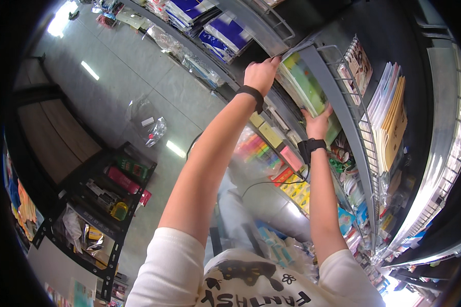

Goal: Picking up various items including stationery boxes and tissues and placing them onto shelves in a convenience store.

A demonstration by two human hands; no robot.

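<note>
Both my arms reach up to a grey metal shelf at the upper right. A stack of thin books with green covers (303,82) lies at its front edge; whether they are notebooks I cannot tell. My left hand (262,75) is at the far left corner of the stack, fingers curled against it with the tips partly hidden. At the near end my right hand (317,123) grips the stack, thumb and fingers to either side. A black band circles each wrist.
Spiral notebooks (357,69) and brown and white paper pads (389,123) stand behind a wire rail (361,112). Lower shelves hold colored markers (261,151) and yellow packs (296,192). A clear plastic bag (151,125) lies on the grey floor; a black rack (107,215) stands left.
</note>
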